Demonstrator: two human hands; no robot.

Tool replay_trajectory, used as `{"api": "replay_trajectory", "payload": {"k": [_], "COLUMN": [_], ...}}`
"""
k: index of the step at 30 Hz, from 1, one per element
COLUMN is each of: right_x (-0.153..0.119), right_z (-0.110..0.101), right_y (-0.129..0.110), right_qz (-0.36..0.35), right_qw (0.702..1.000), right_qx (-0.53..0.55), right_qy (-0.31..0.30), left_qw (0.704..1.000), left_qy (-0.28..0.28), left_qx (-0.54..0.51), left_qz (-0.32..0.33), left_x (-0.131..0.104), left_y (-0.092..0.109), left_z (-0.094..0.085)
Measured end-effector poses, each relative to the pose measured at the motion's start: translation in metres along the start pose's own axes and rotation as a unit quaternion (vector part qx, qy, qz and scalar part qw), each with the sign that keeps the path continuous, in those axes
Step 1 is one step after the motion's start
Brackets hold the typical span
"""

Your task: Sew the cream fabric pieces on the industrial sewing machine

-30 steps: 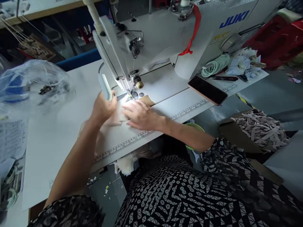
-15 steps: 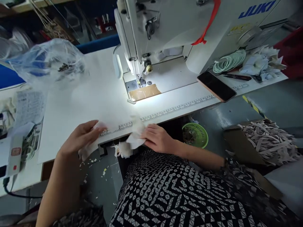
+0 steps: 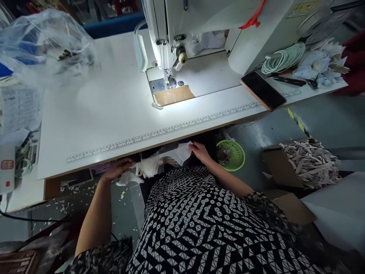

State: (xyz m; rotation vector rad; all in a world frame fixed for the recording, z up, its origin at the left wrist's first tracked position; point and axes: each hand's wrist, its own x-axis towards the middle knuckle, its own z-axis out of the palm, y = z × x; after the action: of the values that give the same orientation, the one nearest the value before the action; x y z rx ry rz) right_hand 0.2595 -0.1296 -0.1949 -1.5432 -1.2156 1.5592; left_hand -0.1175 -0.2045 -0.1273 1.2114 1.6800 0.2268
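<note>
White cloth pieces (image 3: 151,165) lie over my lap, just below the front edge of the white sewing table (image 3: 94,110). My right hand (image 3: 199,150) pinches the right end of a white piece. At the left end of the cloth is my left hand (image 3: 121,167), its fingers closed on a white edge in the shade under the table edge. Beyond the hands stands the sewing machine (image 3: 168,72), its lamp lit over the needle area. Tan material (image 3: 175,95) lies beside the needle plate, with nothing white under the needle.
A phone (image 3: 264,90), a coil of pale cord (image 3: 283,59) and scraps (image 3: 319,68) lie at the right. The clear plastic bag (image 3: 54,42) is at the left. On the floor are a green basket (image 3: 238,156) and a box of strips (image 3: 310,163).
Both hands have moved from above the table's front edge down to the lap, with white cloth now stretched between them. The view has tilted down somewhat.
</note>
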Motion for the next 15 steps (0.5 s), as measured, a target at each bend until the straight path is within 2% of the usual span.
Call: {"api": "replay_trajectory", "payload": {"k": [3, 6, 7, 8, 10, 13, 15], "right_x": [0.002, -0.013, -0.017, -0.02, -0.021, -0.009, 0.006], "right_z": [-0.004, -0.034, -0.051, -0.072, -0.124, -0.211, -0.256], "right_y": [0.01, 0.016, 0.017, 0.017, 0.014, -0.002, -0.017], "right_qz": [-0.025, -0.061, -0.071, -0.079, -0.091, -0.116, -0.144], "right_qw": [0.999, 0.997, 0.995, 0.991, 0.973, 0.921, 0.89], "right_qx": [-0.027, -0.034, -0.033, -0.031, -0.023, -0.014, -0.021], "right_qy": [0.008, 0.037, 0.066, 0.105, 0.212, 0.371, 0.432], "left_qw": [1.0, 0.996, 0.992, 0.982, 0.947, 0.868, 0.824], "left_qy": [-0.009, 0.012, 0.027, 0.074, 0.132, 0.128, 0.134], "left_qx": [0.022, 0.063, 0.081, 0.103, 0.16, 0.244, 0.299], "left_qz": [0.019, 0.063, 0.09, 0.141, 0.246, 0.413, 0.463], "left_x": [0.024, 0.03, 0.031, 0.033, 0.042, 0.067, 0.075], "left_y": [-0.001, 0.0, -0.003, -0.009, -0.031, -0.063, -0.069], "left_z": [0.005, 0.019, 0.026, 0.032, 0.041, 0.046, 0.043]}}
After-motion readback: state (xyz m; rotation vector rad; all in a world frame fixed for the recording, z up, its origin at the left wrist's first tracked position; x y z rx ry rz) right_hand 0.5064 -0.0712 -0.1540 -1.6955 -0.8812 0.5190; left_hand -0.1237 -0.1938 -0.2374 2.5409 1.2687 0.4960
